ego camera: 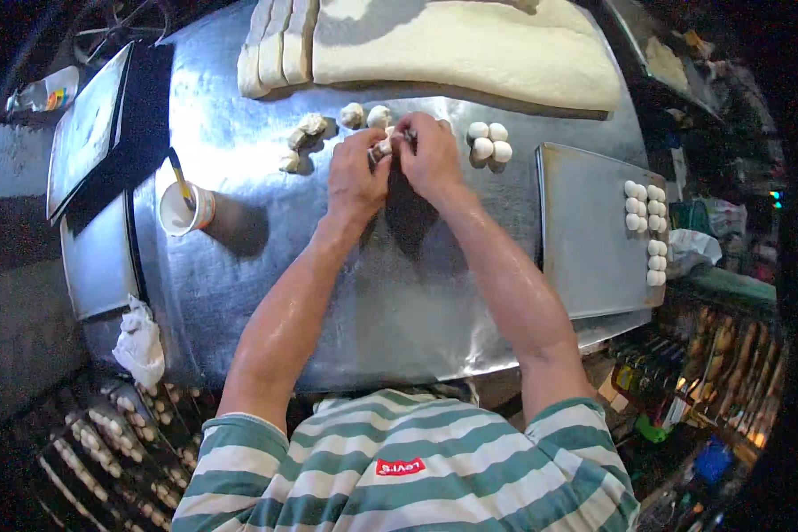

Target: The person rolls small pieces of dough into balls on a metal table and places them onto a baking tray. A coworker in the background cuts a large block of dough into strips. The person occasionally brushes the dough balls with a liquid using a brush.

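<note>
My left hand point(360, 174) and my right hand point(432, 151) meet over the metal table point(412, 312), fingers closed on a small piece of dough point(384, 144) between them. My fingers partly hide it. Just beyond my hands sit rough dough lumps point(352, 116), with several more point(311, 125) to the left. Right of my right hand, smooth white dough balls point(482, 147) stand in a touching cluster. A large slab of dough point(465, 60) lies across the far side, with strips point(294, 46) cut at its left end.
A tray point(592, 246) at the right holds rows of dough balls point(656, 207). A white tub point(187, 209) with a brush point(181, 178) stands left. Dark-edged trays point(93, 133), a plastic bottle point(46, 92) and a white cloth point(139, 342) are along the left side. Racks holding rounded pieces point(100, 439) are lower left.
</note>
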A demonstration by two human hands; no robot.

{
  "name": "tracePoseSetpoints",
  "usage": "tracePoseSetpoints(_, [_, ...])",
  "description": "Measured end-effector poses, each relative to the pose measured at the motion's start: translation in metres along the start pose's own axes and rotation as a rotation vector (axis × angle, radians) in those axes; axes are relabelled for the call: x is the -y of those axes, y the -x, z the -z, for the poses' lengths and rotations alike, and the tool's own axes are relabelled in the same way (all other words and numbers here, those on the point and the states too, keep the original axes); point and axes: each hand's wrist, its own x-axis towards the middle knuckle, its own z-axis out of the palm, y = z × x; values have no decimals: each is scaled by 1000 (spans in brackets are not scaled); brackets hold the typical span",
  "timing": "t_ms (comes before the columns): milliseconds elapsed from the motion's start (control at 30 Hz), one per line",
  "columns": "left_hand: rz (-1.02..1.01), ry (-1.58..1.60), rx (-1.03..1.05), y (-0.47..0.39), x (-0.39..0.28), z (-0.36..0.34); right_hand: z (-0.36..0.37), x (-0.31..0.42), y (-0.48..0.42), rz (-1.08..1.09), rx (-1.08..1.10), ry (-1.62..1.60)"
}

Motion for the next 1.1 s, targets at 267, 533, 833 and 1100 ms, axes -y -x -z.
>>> tracePoseSetpoints(267, [-186, -12, 160, 140, 3, 117, 126, -27, 162, -144, 202, 81])
tracePoseSetpoints(533, [-394, -350, 240, 131, 21, 40, 72, -16, 155, 368, 191, 151])
tracePoseSetpoints(833, [-219, -432, 98, 172, 49, 72, 95, -50, 190, 272, 227, 0])
tracePoseSetpoints(1100, [-361, -300, 127, 67, 70, 68, 83, -64, 110, 271, 147, 215])
